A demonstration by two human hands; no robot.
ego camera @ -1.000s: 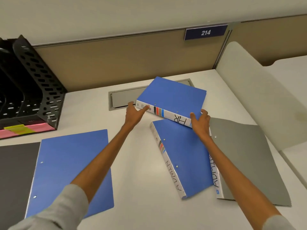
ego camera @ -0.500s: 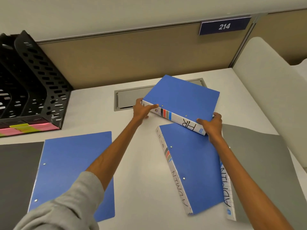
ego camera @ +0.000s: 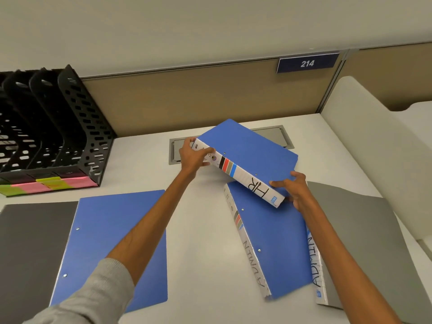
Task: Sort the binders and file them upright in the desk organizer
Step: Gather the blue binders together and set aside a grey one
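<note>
A blue binder (ego camera: 252, 150) with "HR" on its white spine is tilted up off the desk. My left hand (ego camera: 192, 155) grips the far end of its spine, and my right hand (ego camera: 292, 188) grips its near corner. Beneath it lies a blue binder marked "ADMIN" (ego camera: 273, 244), overlapping a grey binder (ego camera: 357, 230) that is also marked "ADMIN". Another blue binder (ego camera: 112, 237) lies flat at the left, beside a dark grey binder (ego camera: 28, 249). The black perforated desk organizer (ego camera: 77, 127) stands at the back left, and its visible slots hold no binders.
Pink and green sticky labels (ego camera: 46, 183) run along the organizer's front base. A grey cable hatch (ego camera: 177, 150) is set into the desk behind the HR binder. A tan partition with a "214" sign (ego camera: 307, 63) closes the back; a white divider (ego camera: 369, 141) stands at the right.
Both hands have lifted the HR binder's spine edge higher off the ADMIN binder, tilting it up. The view has drawn closer and shifted, showing more of the organizer.
</note>
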